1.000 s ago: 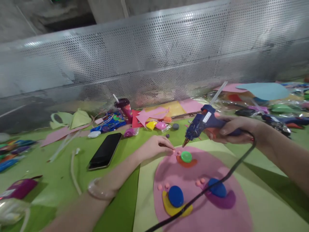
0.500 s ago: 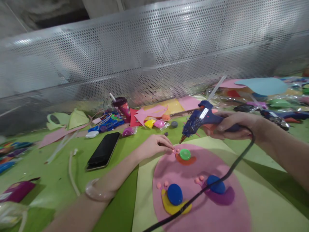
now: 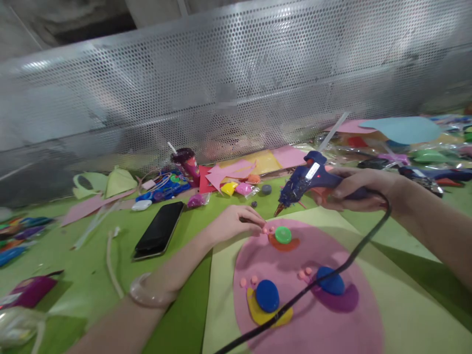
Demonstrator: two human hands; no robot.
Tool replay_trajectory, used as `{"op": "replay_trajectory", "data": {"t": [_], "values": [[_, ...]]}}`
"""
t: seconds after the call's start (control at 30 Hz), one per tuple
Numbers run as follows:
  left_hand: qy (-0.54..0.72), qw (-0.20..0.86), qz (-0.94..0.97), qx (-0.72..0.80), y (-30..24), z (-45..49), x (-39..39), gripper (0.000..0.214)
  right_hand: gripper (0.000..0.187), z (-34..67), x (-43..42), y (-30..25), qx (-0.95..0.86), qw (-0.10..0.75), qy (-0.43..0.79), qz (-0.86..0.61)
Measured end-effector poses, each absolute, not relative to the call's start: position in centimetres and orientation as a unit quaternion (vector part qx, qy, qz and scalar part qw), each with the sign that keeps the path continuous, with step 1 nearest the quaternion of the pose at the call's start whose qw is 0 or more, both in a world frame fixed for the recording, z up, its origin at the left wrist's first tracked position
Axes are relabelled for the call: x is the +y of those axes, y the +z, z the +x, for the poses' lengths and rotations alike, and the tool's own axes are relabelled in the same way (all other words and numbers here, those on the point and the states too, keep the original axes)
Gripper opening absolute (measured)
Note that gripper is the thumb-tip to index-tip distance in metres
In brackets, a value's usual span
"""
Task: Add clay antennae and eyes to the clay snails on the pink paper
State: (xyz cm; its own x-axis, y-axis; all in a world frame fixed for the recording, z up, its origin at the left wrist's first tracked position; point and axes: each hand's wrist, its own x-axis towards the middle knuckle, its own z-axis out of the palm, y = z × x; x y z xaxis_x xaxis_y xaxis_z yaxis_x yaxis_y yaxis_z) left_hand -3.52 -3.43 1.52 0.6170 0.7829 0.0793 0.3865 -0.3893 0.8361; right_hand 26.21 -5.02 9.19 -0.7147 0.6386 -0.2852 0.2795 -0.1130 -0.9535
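Note:
In my right hand (image 3: 354, 189) is a dark blue hot glue gun (image 3: 300, 184), gripped by its handle. A clear glue stick (image 3: 334, 130) sticks out of its back, and its tip points down just above the far edge of the pink paper circle (image 3: 313, 339). The fingers of my left hand (image 3: 239, 221) are drawn together, their tips at a small pink ball (image 3: 264, 230) beside the orange snail shape (image 3: 291, 245) with its green cap (image 3: 283, 234). Nearer me are a yellow snail shape (image 3: 254, 314) and a purple one (image 3: 342, 300), each bearing a blue cap.
The glue gun's black cord (image 3: 295, 305) crosses over the circle. Left of my hand lie a phone (image 3: 159, 230) and a white case (image 3: 141, 205). Behind stand a drink cup (image 3: 187, 164), paper scraps (image 3: 236, 169) and a perforated metal panel (image 3: 221, 73). Another glue gun (image 3: 435, 174) lies right.
Almost nothing differs. The glue gun has shifted very slightly to the right, and my left fingertips stay at the small pink ball.

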Motion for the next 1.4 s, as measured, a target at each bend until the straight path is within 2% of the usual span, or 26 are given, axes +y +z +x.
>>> {"op": "replay_trajectory", "data": {"t": [0.27, 0.4, 0.57, 0.67, 0.87, 1.2, 1.4], "values": [[0.249, 0.418, 0.772, 0.409, 1.9, -3.6, -4.1, 0.019, 0.011, 26.4, -5.3, 8.3, -0.626, 0.226, 0.684, -0.300], [0.234, 0.417, 0.769, 0.424, 1.5, -2.6, -4.9, 0.023, 0.014, 26.1, -5.5, 8.3, -0.623, 0.211, 0.701, -0.275], [0.223, 0.336, 0.812, 0.421, 1.1, -1.9, -4.8, 0.013, 0.015, 26.1, -5.4, 8.3, -0.627, 0.210, 0.705, -0.257], [0.218, 0.323, 0.823, 0.413, 1.0, -2.0, -4.6, 0.013, 0.016, 26.2, -5.3, 8.2, -0.626, 0.204, 0.709, -0.253], [0.212, 0.315, 0.825, 0.418, 1.3, -1.8, -5.0, 0.022, 0.015, 25.9, -5.5, 8.2, -0.635, 0.203, 0.691, -0.278], [0.210, 0.321, 0.820, 0.424, 1.5, -1.8, -5.3, 0.024, 0.013, 25.5, -5.5, 8.6, -0.629, 0.191, 0.696, -0.290], [0.209, 0.324, 0.819, 0.424, 1.5, -1.7, -5.2, 0.029, 0.013, 25.6, -5.6, 8.4, -0.628, 0.215, 0.695, -0.277]]}}
